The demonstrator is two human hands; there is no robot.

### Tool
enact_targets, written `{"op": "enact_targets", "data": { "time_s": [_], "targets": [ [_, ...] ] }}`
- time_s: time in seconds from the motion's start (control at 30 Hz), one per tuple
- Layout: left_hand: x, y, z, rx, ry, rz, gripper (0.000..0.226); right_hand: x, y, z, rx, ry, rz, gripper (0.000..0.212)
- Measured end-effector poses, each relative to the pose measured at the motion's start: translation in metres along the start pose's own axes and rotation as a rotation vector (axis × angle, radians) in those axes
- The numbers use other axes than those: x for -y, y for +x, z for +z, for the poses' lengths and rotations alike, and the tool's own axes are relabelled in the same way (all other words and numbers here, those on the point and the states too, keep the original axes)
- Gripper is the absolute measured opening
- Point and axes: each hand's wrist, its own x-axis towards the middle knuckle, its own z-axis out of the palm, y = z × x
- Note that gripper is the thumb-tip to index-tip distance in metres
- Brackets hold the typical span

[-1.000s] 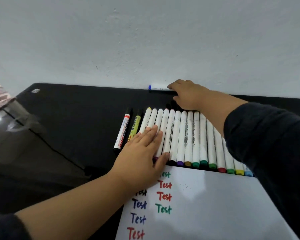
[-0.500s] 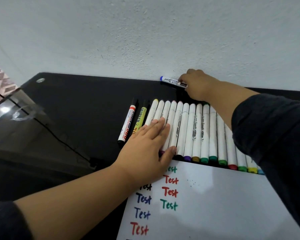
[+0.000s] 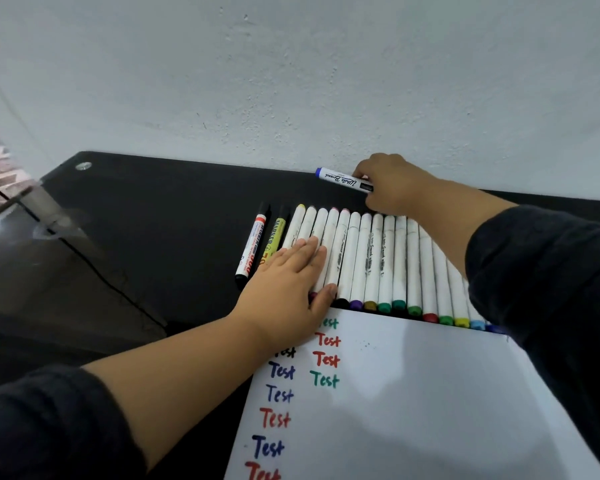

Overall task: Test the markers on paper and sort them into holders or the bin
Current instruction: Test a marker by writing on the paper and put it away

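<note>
A row of several white markers (image 3: 378,261) with coloured caps lies side by side on the black table (image 3: 146,216), just beyond a white sheet of paper (image 3: 413,410) with "Test" written on it in several colours. My left hand (image 3: 291,285) lies flat with straight fingers on the left end of the row. My right hand (image 3: 392,183) reaches to the far table edge by the wall and grips a white whiteboard marker (image 3: 342,179) with a blue end, lifted a little off the table.
Two separate markers, one with an orange label (image 3: 252,245) and one with a yellow label (image 3: 274,240), lie left of the row. A clear acrylic piece (image 3: 45,216) and a thin black cable (image 3: 94,271) sit at the left. The wall (image 3: 291,81) stands directly behind the table.
My right hand closed round the blue-ended whiteboard marker at the wall and raised it, its free end tilting up to the left. My left hand stayed flat on the row.
</note>
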Motion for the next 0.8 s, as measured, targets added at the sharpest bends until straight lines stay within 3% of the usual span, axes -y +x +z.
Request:
{"op": "enact_targets", "data": {
  "time_s": [0.3, 0.43, 0.53, 0.67, 0.8],
  "targets": [
    [-0.007, -0.002, -0.01, 0.078, 0.213, 0.04, 0.064, 0.032, -0.067, -0.04, 0.078, 0.105, 0.056, 0.032],
    [-0.015, -0.016, -0.022, 0.076, 0.161, 0.031, 0.065, 0.05, -0.101, -0.057, 0.113, 0.24, 0.1, 0.027],
    [-0.028, -0.037, -0.034, 0.073, -0.082, -0.005, 0.064, 0.064, -0.126, -0.064, 0.106, 0.397, 0.154, 0.023],
    [-0.05, -0.076, -0.048, 0.095, -0.654, -0.179, 0.057, 0.083, -0.158, -0.067, 0.081, 0.755, 0.272, 0.009],
    [-0.062, -0.111, -0.056, 0.053, -1.098, -0.298, 0.04, 0.101, -0.189, -0.063, 0.045, 0.897, 0.321, 0.009]
  ]
}}
